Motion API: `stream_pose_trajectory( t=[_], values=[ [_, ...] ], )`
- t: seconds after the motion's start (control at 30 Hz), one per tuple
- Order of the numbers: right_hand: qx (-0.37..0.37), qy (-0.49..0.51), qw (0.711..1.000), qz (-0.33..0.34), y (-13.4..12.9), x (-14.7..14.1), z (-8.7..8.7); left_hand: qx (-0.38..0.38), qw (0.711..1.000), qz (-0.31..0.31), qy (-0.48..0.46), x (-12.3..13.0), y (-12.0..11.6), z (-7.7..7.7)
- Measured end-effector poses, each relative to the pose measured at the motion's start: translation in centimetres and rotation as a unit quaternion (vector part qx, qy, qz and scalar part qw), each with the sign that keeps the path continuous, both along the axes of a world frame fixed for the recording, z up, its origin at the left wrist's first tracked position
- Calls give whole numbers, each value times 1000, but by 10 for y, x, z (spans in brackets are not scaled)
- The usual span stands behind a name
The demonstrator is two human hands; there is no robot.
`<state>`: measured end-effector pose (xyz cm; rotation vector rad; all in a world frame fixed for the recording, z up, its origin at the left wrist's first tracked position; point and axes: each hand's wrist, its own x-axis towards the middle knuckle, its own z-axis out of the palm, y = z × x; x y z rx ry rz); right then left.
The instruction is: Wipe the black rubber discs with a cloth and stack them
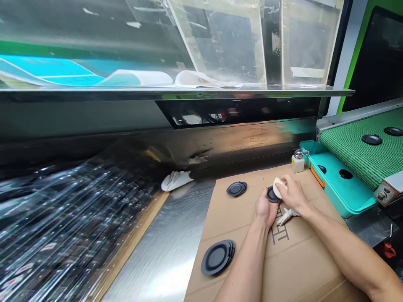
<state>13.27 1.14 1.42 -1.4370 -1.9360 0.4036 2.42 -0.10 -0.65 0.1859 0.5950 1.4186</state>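
My left hand (263, 208) is closed around the edge of a round black disc (272, 194), holding it up over the cardboard. Pinched in my right hand (292, 193) is a white pad (277, 187), which rests against the disc's face; its exact kind is hard to make out. Under my right wrist lies a knotted white cloth (287, 216) on the cardboard sheet (302, 256). A short stack of black discs (218, 257) sits left of my forearm, and a smaller stack (236, 188) lies farther back.
A small pump bottle (297, 162) stands at the cardboard's back corner. Beside it, a teal tray (343, 197) holds black discs under the end of a green mesh conveyor (355, 142). Plastic-wrapped trays (69, 235) fill the left, near a white glove (176, 180).
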Motion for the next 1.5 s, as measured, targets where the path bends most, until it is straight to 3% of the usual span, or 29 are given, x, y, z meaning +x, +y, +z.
stream_pose_trajectory(
  t=[0.07, 0.2, 0.37, 0.47, 0.6, 0.8, 0.87, 0.97, 1.1, 1.2, 1.37, 1.43, 1.5],
  values=[
    [-18, -30, 999, 9, -2, -2, 3, 3, 1000, -14, -3, 0, -1, 1],
    [-63, -157, 982, -88, -7, -9, 12, 27, 999, -24, -6, -2, -2, 0],
    [-67, -214, 973, -59, -12, -8, 16, 8, 999, -42, -11, -5, -1, -2],
    [-86, -215, 969, -81, -13, -7, 15, 19, 999, -24, -11, -6, -1, -2],
    [-84, -197, 976, -31, -20, -14, 13, 5, 999, -32, -20, -5, 0, -4],
    [-89, -163, 982, -31, -23, -20, 14, 33, 999, -31, -7, -1, -1, -7],
    [-83, -174, 981, -29, -19, -15, 14, 20, 999, -38, -9, -2, -1, -7],
    [-90, -183, 975, -84, -6, 3, 14, 8, 1000, -23, 2, -6, -2, -5],
    [-58, -122, 984, -119, 7, 28, 17, -2, 1000, -29, 8, -11, -2, -1],
    [-24, -44, 996, -80, 7, 34, 19, -9, 1000, -23, -3, -13, -1, 1],
    [-66, -10, 990, 126, -2, 31, 20, -8, 1000, -15, -10, -12, 0, 1],
    [-88, -26, 987, 131, -3, 31, 20, -7, 1000, -20, -5, -10, 0, 1],
    [-77, -18, 993, 85, -4, 28, 18, -7, 1000, -19, 6, -8, 0, 0]
  ],
)
